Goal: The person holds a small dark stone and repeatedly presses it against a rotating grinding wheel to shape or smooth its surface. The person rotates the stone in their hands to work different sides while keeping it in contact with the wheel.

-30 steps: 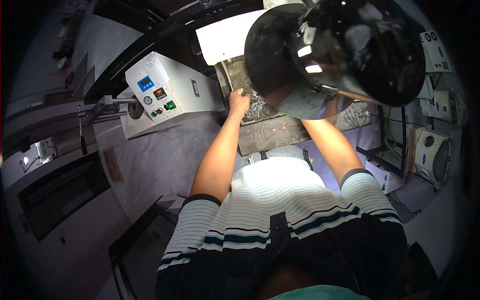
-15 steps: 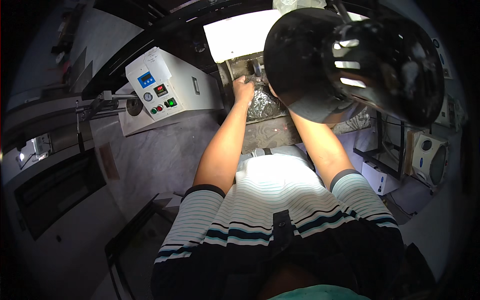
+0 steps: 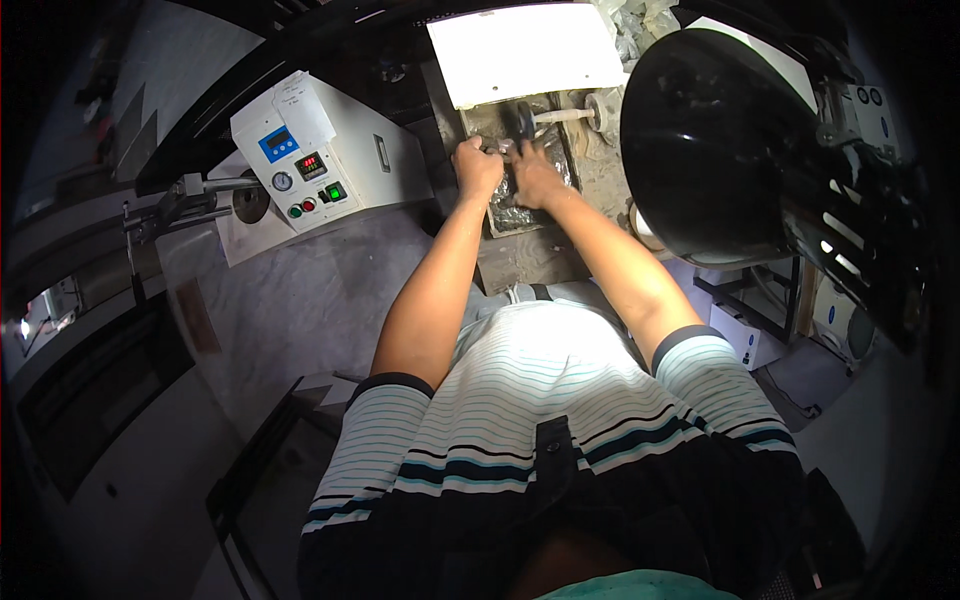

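My left hand [image 3: 477,170] is closed, fingertips drawn together at the left side of a wet, dark tray [image 3: 515,220]. Close to its right, my right hand [image 3: 540,180] reaches in with bent fingers toward the left fingertips. Whatever small piece sits between the fingers is too dark to make out. Just beyond the right fingertips stands a small dark wheel [image 3: 525,120], mounted on a pale spindle [image 3: 565,116] that runs to the right. A brightly lit white panel [image 3: 530,55] rises behind the wheel.
A large black lamp shade [image 3: 700,150] hangs close on the right of my right hand. To the left stands a white control box [image 3: 310,160] with dials and buttons. Crumpled plastic bags [image 3: 645,25] lie at the back, and a white unit [image 3: 735,335] sits low right.
The lamp shade now appears farther right, uncovering my right hand, the wheel and the spindle. The view has shifted slightly. My hands stay together at the tray.
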The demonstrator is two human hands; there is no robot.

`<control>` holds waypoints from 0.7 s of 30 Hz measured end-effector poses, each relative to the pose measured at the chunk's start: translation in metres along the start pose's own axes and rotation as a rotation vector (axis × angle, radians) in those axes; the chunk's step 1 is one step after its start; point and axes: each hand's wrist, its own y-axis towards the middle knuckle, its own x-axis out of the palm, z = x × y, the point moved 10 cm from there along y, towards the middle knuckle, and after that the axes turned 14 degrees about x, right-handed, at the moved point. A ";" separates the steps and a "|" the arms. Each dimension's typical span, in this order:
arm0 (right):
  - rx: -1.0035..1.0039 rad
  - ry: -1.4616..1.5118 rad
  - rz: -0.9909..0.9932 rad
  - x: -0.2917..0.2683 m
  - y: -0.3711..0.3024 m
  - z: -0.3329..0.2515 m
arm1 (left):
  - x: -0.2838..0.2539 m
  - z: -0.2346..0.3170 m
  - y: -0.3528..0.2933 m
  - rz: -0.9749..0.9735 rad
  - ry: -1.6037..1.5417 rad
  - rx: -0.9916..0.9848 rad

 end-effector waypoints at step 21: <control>0.161 0.922 0.121 -0.018 0.011 0.081 | 0.053 -0.004 -0.008 -0.026 -0.705 -0.087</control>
